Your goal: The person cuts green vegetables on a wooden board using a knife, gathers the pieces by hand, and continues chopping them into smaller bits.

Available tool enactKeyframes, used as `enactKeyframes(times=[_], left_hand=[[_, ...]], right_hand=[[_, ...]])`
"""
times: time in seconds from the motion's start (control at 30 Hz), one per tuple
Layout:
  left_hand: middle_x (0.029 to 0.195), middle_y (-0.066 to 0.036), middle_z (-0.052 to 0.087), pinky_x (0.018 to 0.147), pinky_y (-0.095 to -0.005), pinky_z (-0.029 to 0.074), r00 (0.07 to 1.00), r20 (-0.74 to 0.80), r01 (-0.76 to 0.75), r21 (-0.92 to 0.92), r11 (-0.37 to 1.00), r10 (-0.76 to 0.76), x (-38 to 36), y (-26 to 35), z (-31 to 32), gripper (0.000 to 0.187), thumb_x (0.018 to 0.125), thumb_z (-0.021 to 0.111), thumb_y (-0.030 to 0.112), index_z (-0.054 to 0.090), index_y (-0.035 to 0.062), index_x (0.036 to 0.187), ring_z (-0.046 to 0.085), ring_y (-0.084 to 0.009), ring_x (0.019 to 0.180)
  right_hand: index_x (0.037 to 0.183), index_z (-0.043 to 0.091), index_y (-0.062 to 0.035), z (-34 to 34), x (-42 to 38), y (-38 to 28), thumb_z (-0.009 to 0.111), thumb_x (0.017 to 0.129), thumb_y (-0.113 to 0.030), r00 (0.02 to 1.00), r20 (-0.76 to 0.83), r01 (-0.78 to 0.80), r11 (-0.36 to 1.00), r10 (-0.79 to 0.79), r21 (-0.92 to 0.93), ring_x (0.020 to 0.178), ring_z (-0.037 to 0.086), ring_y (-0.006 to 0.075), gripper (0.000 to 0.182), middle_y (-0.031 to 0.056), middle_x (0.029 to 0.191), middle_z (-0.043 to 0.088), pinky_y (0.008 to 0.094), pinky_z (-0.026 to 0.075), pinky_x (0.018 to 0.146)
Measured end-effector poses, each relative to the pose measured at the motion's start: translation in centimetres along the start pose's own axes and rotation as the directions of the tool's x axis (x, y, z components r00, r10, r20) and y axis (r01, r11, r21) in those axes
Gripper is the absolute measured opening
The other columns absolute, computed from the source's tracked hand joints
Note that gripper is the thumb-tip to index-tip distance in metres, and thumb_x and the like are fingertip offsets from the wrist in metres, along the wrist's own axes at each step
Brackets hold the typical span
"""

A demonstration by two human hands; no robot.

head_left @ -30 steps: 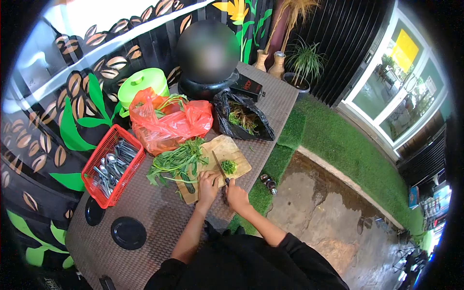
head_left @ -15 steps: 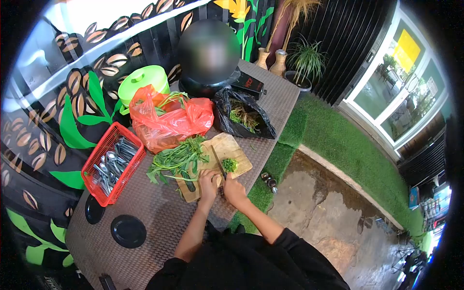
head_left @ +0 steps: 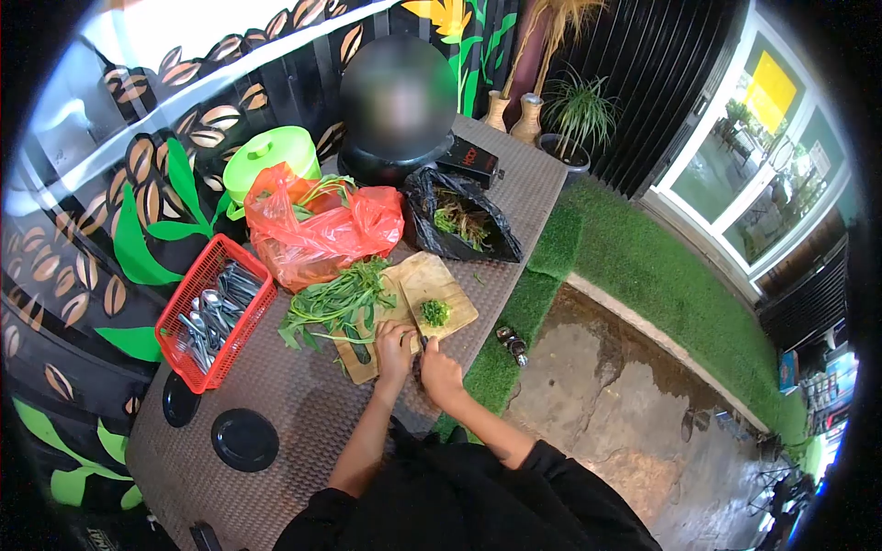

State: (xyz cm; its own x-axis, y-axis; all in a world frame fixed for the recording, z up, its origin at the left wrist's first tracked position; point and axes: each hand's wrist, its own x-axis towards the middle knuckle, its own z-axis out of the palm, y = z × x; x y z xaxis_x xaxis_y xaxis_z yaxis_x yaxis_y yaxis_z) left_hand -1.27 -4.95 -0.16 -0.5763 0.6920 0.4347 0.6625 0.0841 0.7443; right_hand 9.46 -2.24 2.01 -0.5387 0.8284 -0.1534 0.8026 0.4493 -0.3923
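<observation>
On a wooden cutting board (head_left: pixel 445 276) lies a small heap of finely chopped greens (head_left: pixel 435 313). My right hand (head_left: pixel 441 375) is closed round the handle of a knife (head_left: pixel 424 342), its thin blade pointing away from me, left of the heap. Beside it, my left hand (head_left: pixel 395 354) presses down on the board with curled fingers, holding stems of leafy greens that are mostly hidden beneath it. A loose pile of uncut leafy greens (head_left: pixel 338 301) covers the board's left side and spills onto the table.
Behind the board stand a red plastic bag (head_left: pixel 322 234) with greens and a black plastic bag (head_left: pixel 469 220) of plant scraps. A red basket (head_left: pixel 216 312) of cutlery, black plates (head_left: pixel 244 440), a green lidded pot (head_left: pixel 271 161) and a black box (head_left: pixel 470 162) share the woven table (head_left: pixel 312 395).
The knife has turned and drawn back slightly toward me, leaving the chopped heap more exposed. My right hand has shifted slightly left and nearer my body; my left hand stays almost in place.
</observation>
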Motion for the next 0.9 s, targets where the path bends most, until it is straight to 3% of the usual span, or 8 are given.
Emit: enactKeyframes(times=[0.13,0.37,0.43,0.63,0.9], left_hand=[[0.079,-0.011,0.057,0.077,-0.0389,0.041,0.998,-0.017,-0.059,0.07,0.996,0.06,-0.4,0.2,-0.2,0.006,0.074,0.061,0.003,0.065,-0.0006,0.076,0.05,-0.0302,0.085],[0.084,-0.011,0.058,0.079,-0.0386,0.04,0.997,-0.057,-0.047,0.107,0.993,0.053,-1.0,0.9,-0.2,0.009,0.076,0.06,0.004,0.063,0.0,0.084,0.05,-0.0304,0.086],[0.086,-0.01,0.057,0.081,-0.0389,0.038,0.996,-0.062,-0.054,0.233,0.971,0.07,-1.4,0.7,-0.1,0.01,0.077,0.06,0.005,0.063,0.0008,0.086,0.049,-0.03,0.088],[0.086,-0.009,0.058,0.084,-0.0375,0.034,0.997,0.014,-0.083,0.224,0.971,0.082,-0.4,0.7,-0.3,0.008,0.077,0.06,0.007,0.065,0.0026,0.083,0.05,-0.0268,0.088],[0.085,-0.007,0.059,0.086,-0.0366,0.032,0.988,0.003,-0.15,0.221,0.964,0.153,-0.7,0.0,-0.3,0.009,0.077,0.06,0.008,0.066,0.0045,0.082,0.051,-0.0248,0.087]], right_hand=[[0.1,0.038,-0.0015,0.6,-0.1,0.8,0.04,0.09,-0.02,0.991,-0.086,0.093,0.994,-0.098,-0.065,0.061,0.064,0.0351,0.021,0.0194,0.066,0.063,0.044,0.051,0.051],[0.098,0.039,-0.0038,0.2,0.0,1.8,0.042,0.09,-0.022,0.989,-0.076,0.12,0.986,-0.13,-0.117,0.06,0.064,0.0344,0.02,0.0194,0.065,0.063,0.043,0.051,0.049],[0.098,0.039,-0.0037,0.0,0.3,2.1,0.042,0.09,-0.023,0.99,-0.065,0.116,0.988,-0.123,-0.099,0.061,0.064,0.036,0.021,0.0195,0.065,0.063,0.0448,0.051,0.051],[0.099,0.039,-0.0022,-2.7,0.3,3.3,0.044,0.09,-0.024,0.981,0.024,0.193,0.981,-0.193,-0.02,0.065,0.063,0.0401,0.025,0.0214,0.067,0.062,0.0485,0.05,0.056],[0.101,0.038,0.0007,0.5,1.5,1.2,0.045,0.088,-0.018,0.989,-0.06,0.132,0.991,-0.132,-0.006,0.063,0.064,0.0381,0.024,0.0209,0.067,0.063,0.0457,0.051,0.052]])
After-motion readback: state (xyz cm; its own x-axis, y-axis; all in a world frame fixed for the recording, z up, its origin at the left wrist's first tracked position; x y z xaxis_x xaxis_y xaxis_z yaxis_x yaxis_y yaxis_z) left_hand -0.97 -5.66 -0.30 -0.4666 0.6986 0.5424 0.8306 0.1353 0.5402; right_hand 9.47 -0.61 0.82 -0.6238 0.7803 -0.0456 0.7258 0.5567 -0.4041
